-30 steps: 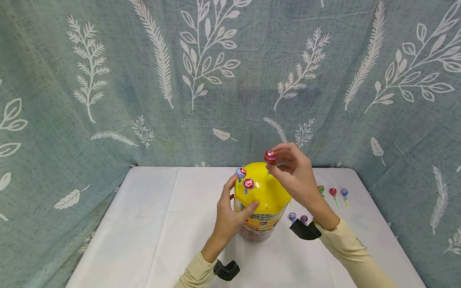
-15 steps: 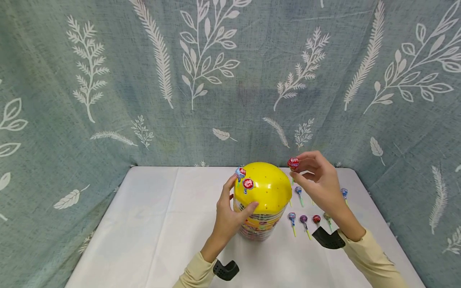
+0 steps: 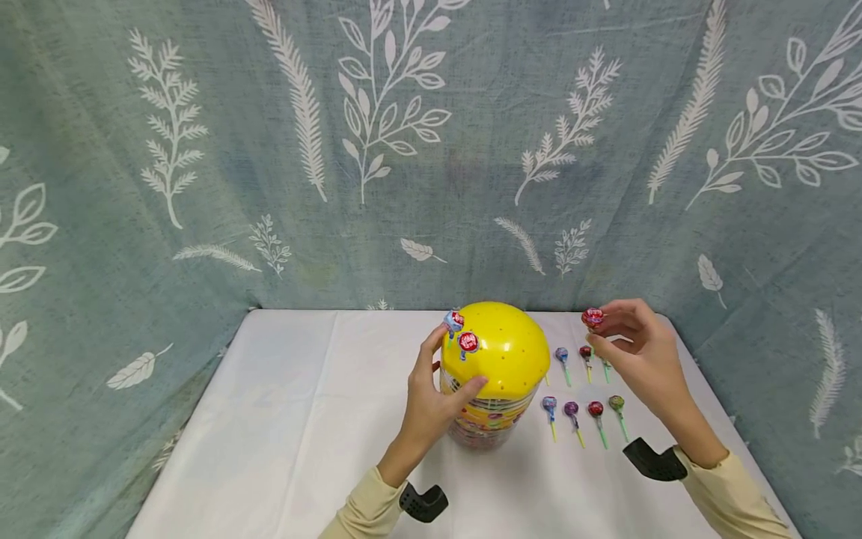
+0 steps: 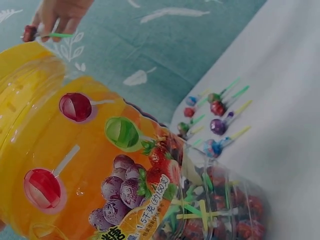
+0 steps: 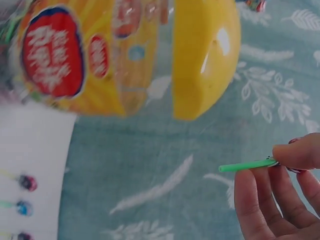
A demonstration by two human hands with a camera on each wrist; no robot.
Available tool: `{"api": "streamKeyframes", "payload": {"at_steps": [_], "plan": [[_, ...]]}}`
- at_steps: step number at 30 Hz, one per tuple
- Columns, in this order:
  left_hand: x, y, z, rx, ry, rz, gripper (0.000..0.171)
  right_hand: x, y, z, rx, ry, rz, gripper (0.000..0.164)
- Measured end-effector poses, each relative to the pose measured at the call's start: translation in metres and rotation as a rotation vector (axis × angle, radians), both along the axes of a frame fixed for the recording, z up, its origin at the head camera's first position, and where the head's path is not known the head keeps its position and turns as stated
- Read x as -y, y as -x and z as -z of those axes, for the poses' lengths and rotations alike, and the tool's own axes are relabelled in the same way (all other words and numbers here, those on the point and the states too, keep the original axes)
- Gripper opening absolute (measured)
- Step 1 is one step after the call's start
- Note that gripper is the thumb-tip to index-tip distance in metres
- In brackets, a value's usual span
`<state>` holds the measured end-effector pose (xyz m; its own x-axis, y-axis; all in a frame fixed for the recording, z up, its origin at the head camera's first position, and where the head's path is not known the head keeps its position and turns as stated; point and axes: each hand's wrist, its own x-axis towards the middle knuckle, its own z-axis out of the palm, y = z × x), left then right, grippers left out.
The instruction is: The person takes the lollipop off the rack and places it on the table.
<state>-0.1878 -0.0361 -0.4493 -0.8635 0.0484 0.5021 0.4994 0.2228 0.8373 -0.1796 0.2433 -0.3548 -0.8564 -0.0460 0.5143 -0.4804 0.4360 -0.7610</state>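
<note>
A clear candy jar (image 3: 497, 412) with a domed yellow lid (image 3: 508, 352) stands upright on the white table. My left hand (image 3: 436, 400) grips the lid at its left, thumb on top and fingers around the side. Two lollipops sit in the lid near those fingers, one blue and red (image 3: 454, 320), one with a red wrapper (image 3: 468, 342). To the right of the jar, my right hand (image 3: 643, 359) pinches a red lollipop (image 3: 592, 318), raised above the table. In the right wrist view its green stick (image 5: 245, 165) points toward the left. Small holes dot the lid.
Wrapped lollipops lie in two rows right of the jar, including a purple lollipop (image 3: 572, 409) and a blue lollipop (image 3: 562, 354). Part of the back row is hidden behind the right hand. A patterned green curtain (image 3: 431, 150) hangs behind the white table (image 3: 289, 419).
My right hand has carried the red lollipop from over the lid rightward to above the back row. The left hand stays on the lid.
</note>
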Motion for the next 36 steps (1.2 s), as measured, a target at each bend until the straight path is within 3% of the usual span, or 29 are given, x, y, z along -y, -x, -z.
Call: {"api": "streamKeyframes", "payload": {"at_steps": [16, 19, 26, 36], "plan": [[0.002, 0.000, -0.001, -0.012, 0.028, 0.010, 0.083, -0.044, -0.006, 0.028, 0.086, -0.040, 0.118, 0.040], [0.001, -0.001, -0.006, -0.012, 0.017, 0.016, 0.083, -0.049, -0.004, 0.034, 0.102, -0.053, 0.126, 0.039], [0.000, -0.015, -0.034, 0.006, 0.005, 0.029, 0.077, -0.064, -0.004, 0.053, 0.148, -0.092, 0.159, 0.035], [0.000, -0.015, -0.037, -0.003, -0.003, 0.025, 0.077, -0.080, -0.003, 0.078, 0.234, -0.163, 0.218, 0.032]]}}
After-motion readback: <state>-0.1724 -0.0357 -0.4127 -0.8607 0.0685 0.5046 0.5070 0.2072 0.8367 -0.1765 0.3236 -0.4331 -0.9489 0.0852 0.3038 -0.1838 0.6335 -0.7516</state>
